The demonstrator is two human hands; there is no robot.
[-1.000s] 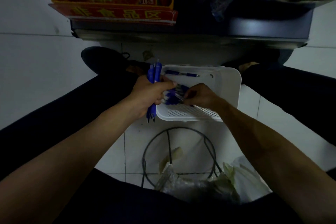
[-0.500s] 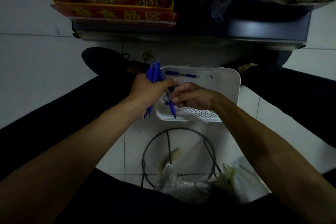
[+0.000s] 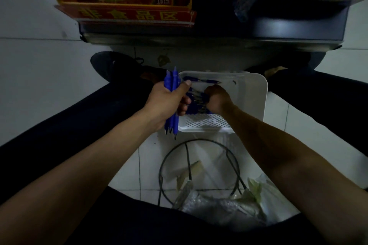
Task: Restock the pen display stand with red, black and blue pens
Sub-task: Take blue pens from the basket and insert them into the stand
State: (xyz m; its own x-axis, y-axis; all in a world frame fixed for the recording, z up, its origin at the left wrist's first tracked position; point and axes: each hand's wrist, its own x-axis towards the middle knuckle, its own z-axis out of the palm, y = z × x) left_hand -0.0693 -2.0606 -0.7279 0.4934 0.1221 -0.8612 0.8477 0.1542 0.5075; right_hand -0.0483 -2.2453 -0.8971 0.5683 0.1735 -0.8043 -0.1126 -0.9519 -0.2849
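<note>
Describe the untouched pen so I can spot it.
Find the white slotted basket on the floor. Along its far wall lies one blue pen, crosswise. Unlike the bundle in the left hand or the pile gripped by the right hand, it lies alone.

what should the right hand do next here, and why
Probably lift the loose blue pens out of the white basket and add them to the bundle of blue pens. The right hand has its fingers curled round them, and the left hand grips the bundle upright close beside it, at the basket's left edge.
</note>
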